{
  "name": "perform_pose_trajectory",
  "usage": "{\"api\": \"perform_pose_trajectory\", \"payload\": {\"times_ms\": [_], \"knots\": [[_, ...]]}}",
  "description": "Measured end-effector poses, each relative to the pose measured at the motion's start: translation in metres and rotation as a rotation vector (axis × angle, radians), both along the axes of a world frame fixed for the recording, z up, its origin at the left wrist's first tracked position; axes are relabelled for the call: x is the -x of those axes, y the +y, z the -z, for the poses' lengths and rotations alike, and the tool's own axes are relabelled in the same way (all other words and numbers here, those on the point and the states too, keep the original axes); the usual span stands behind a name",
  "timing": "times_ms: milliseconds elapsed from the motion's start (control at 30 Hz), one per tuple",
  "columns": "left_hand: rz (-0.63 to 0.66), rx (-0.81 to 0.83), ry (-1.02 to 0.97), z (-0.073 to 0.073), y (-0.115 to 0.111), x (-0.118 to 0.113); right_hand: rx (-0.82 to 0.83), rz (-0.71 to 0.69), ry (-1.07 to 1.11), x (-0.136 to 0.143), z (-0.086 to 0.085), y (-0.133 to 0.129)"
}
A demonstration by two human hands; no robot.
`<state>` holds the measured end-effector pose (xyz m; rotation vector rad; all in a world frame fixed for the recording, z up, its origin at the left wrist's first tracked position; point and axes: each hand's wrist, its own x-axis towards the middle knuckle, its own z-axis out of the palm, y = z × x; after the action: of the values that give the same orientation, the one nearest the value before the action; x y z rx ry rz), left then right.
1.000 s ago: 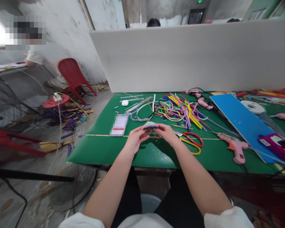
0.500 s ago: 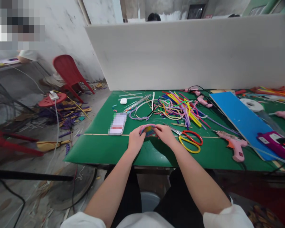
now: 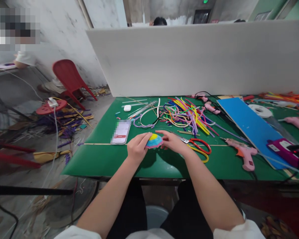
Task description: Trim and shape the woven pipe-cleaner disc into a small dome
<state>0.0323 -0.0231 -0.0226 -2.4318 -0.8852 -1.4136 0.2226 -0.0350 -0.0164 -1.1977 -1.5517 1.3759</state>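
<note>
My left hand point(image 3: 139, 146) is closed on the left side of a small dome-shaped piece point(image 3: 154, 141), apparently coiled from fuzzy pipe cleaners. Its bands run yellow at the top, then blue, with pink along the lower edge. At the piece's right edge is my right hand point(image 3: 173, 142), its index finger stretched out and apart from the other fingers. Some of its fingertips seem to touch the rim. Just right of that hand lie scissors point(image 3: 200, 146) with one red and one yellow handle. A phone point(image 3: 121, 132) rests left of my left hand.
Colourful pipe cleaners point(image 3: 180, 114) are heaped behind my hands on the green table point(image 3: 94, 162). A pink glue gun point(image 3: 243, 151), a blue board point(image 3: 246, 127) and a purple power strip point(image 3: 286, 149) lie to the right. A white partition point(image 3: 189, 59) closes off the back.
The piece has tilted, so its banded outer face now shows instead of mostly its pink edge. My right index finger has lifted from it. The view has shifted slightly.
</note>
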Motion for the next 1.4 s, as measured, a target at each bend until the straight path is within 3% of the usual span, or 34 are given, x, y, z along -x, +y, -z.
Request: {"api": "perform_pose_trajectory", "payload": {"times_ms": [167,300,367,467,567,633,833,933,1000,1100,1167,1267,1400], "knots": [[0.109,-0.080,0.065,-0.008,0.003,-0.003,0.217,0.063,0.403,-0.005,-0.012,-0.003],[0.155,-0.060,0.092,-0.010,0.009,-0.009,0.249,0.048,0.565,0.000,-0.010,-0.004],[0.138,0.040,0.135,-0.010,0.016,-0.010,0.235,0.130,0.623,-0.002,-0.008,-0.001],[0.145,0.330,0.227,-0.010,0.027,-0.005,0.205,0.293,0.602,-0.007,-0.004,0.004],[0.281,0.680,0.260,-0.015,0.034,0.001,0.197,0.408,0.474,-0.010,-0.001,0.008],[0.385,0.823,0.275,-0.020,0.037,0.000,0.210,0.401,0.428,-0.009,0.002,0.010],[0.448,0.755,0.307,-0.021,0.047,-0.028,0.217,0.314,0.508,-0.001,0.009,0.013],[0.437,0.742,0.298,-0.014,0.053,-0.033,0.205,0.300,0.360,-0.012,0.006,0.015],[0.387,0.735,0.304,-0.011,0.058,-0.027,0.147,0.301,0.113,-0.030,0.001,0.016],[0.288,0.744,0.377,-0.011,0.068,-0.011,-0.106,0.507,-0.411,-0.068,-0.009,0.014],[0.240,0.751,0.429,-0.013,0.074,-0.001,-0.133,0.646,-0.627,-0.090,-0.013,0.013],[0.190,0.779,0.456,-0.017,0.080,0.007,-0.174,0.690,-0.772,-0.109,-0.014,0.018],[0.229,0.813,0.496,-0.019,0.076,0.007,-0.335,0.724,-0.739,-0.113,-0.010,0.032]]}}
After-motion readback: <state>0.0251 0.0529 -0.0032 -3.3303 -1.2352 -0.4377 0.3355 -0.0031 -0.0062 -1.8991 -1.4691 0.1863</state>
